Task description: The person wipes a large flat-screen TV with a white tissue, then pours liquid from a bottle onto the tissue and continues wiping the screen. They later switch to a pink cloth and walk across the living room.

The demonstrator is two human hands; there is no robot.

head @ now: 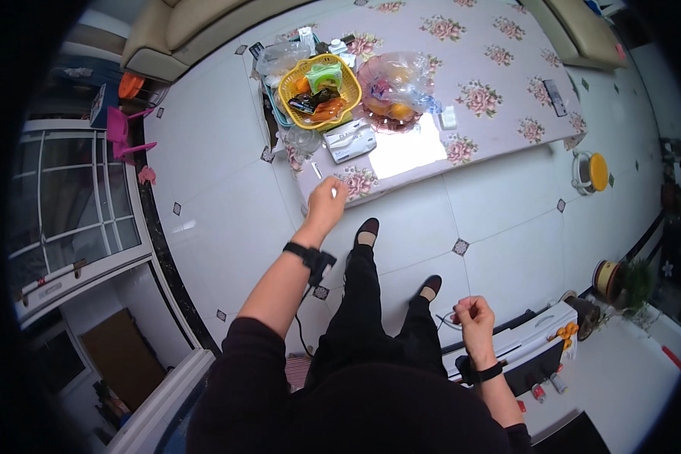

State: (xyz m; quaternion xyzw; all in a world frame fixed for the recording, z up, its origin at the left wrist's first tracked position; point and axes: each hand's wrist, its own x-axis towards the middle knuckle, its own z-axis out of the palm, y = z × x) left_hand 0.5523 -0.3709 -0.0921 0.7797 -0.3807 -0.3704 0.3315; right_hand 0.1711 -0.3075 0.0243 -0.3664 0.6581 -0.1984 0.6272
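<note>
My left hand (326,204) is over the near left corner of a table with a pink floral tablecloth (505,113). Its fingers are curled, and a small white patch shows between them; I cannot tell whether that is a held thing. A small white strip (316,169) lies on the cloth just beyond this hand. Close by stand a tissue pack (350,142) and a clear plastic container (303,138). Out to the right, away from the table, my right hand (475,323) has thumb and fingers drawn together. Whether something small is pinched there is unclear. A thin cable loop (448,321) appears beside its fingertips.
A yellow plastic basket (353,93) holds packaged goods. Beside it, fruit in a clear plastic bag (400,79) rests on a pink dish. A smartphone (555,97) lies at the table's right. Around the room are a yellow-topped stool (598,172), a pink chair (119,131) and a white cabinet (545,320).
</note>
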